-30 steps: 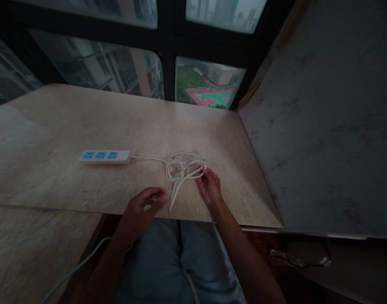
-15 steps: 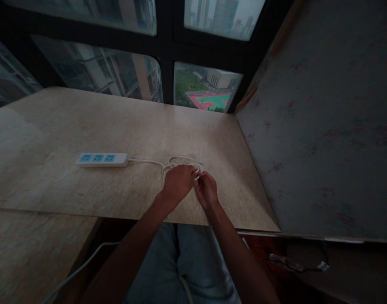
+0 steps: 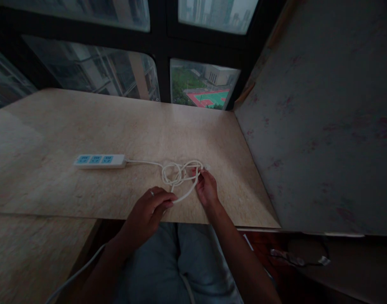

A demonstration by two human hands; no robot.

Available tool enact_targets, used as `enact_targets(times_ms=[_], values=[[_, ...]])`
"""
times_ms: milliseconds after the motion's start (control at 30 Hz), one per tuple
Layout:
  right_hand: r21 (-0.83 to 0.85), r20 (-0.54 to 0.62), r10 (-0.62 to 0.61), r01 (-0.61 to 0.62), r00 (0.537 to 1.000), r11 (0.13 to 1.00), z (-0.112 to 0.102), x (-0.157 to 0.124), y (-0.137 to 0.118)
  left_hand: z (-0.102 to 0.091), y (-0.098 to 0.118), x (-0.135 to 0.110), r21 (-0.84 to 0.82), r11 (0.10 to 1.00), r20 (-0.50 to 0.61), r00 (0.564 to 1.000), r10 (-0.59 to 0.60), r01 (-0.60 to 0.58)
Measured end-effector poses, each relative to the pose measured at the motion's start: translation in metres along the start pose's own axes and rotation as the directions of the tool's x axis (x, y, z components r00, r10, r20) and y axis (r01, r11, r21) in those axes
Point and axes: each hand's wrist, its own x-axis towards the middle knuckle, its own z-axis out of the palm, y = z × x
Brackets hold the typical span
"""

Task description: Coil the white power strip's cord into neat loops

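A white power strip (image 3: 100,161) with blue sockets lies on the left part of the tabletop. Its white power cord (image 3: 172,173) runs right and lies in loose, crossing loops. My left hand (image 3: 153,209), with a ring on one finger, is closed on a stretch of the cord near the table's front edge. At the right side of the loops, my right hand (image 3: 207,185) pinches the cord between thumb and fingers. Between the hands the cord bows in a curve. A pale end, perhaps the plug, shows dimly just beyond my right fingertips.
The marbled beige tabletop (image 3: 133,122) reaches back to dark-framed windows (image 3: 163,46). A patterned wall panel (image 3: 307,126) bounds it on the right. Another white cable (image 3: 76,272) hangs at lower left. A black cable (image 3: 303,264) lies below the table at right.
My left hand has moved down and left, away from my right hand, drawing a length of cord along. The cord's loops are now uncovered. My right hand stays almost in place.
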Motion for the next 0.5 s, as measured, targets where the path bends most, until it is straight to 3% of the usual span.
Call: enact_targets(times_ms=[167,267,400,500], values=[[0.028,-0.014,0.029,-0.029,0.999,0.999,0.000,0.000,-0.003,0.000,-0.019,-0.027,0.051,0.999,0.129,0.992,0.000,-0.006],[0.023,-0.015,0.027,-0.026,1.000,0.999,0.002,0.000,-0.003,0.000,-0.016,-0.028,0.086,0.995,0.240,0.969,-0.063,0.043],[0.000,-0.015,-0.015,0.015,1.000,1.000,0.004,-0.002,-0.004,-0.003,0.006,-0.003,0.030,0.995,0.332,0.938,-0.101,0.097],[-0.025,-0.003,-0.011,0.011,1.000,1.000,0.005,-0.003,-0.005,0.003,0.020,0.030,-0.066,0.981,0.238,0.958,-0.162,0.182]])
